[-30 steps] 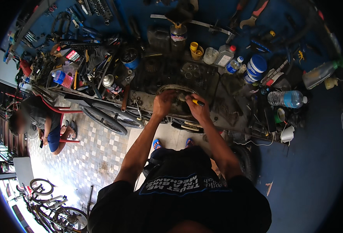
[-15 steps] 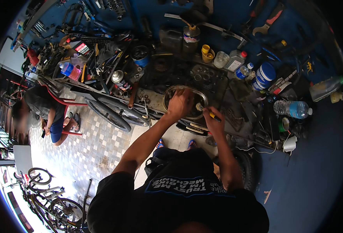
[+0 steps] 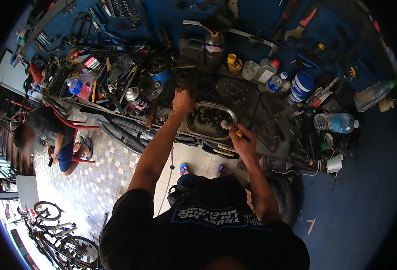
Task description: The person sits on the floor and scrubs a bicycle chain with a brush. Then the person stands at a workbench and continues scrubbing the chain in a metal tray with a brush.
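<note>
My right hand is closed round the yellow and black handle of a brush. The brush's pale bristles reach over the right side of an oval metal tray, which has dark, dirty liquid in it. Beyond the tray's left end, my left hand reaches to a dark, round toothed part on the bench, which looks like a bicycle cassette. My left fingertips are at its near edge, but they are dark and partly hidden, so their grip is unclear.
Along the back stand a blue tin, yellow cups, a grey bottle and a blue tub. A spray can and wrench lie left. Below is a bicycle wheel. A seated person is far left.
My left hand has left the tray and moved left and away from me to the dark toothed part. The right hand still holds the brush at the tray's right side.
</note>
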Demonstrator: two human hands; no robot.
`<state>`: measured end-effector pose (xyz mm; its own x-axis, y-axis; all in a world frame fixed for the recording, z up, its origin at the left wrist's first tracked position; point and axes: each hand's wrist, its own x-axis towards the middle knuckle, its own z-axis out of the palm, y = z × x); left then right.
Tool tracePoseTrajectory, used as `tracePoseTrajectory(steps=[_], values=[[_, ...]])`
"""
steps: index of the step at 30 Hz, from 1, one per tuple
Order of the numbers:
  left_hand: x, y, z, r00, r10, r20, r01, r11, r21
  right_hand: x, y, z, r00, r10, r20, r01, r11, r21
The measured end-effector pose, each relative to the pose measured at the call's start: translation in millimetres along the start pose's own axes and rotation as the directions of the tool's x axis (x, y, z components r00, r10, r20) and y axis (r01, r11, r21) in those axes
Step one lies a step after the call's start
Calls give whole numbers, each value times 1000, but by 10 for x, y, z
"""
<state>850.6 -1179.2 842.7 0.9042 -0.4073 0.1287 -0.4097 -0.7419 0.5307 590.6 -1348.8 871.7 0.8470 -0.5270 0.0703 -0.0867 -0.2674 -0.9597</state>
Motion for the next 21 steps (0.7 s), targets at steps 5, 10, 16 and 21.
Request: tracePoseTrajectory(steps=[5,10,16,21], values=[[-556,124,97,886,356,299,-376,927,11,78,-24,0,997,15,71,-14,1000,-20],[-909,186,172,869,406,282,-465,866,185,155,-151,76,995,-24,96,35,992,-123],[-869,108,180,881,312,356,-385,910,155,252,-59,128,993,15,120,8,982,-188],[-885,258,131,889,277,365,-353,921,162,278,-25,116,992,20,128,13,967,-253]])
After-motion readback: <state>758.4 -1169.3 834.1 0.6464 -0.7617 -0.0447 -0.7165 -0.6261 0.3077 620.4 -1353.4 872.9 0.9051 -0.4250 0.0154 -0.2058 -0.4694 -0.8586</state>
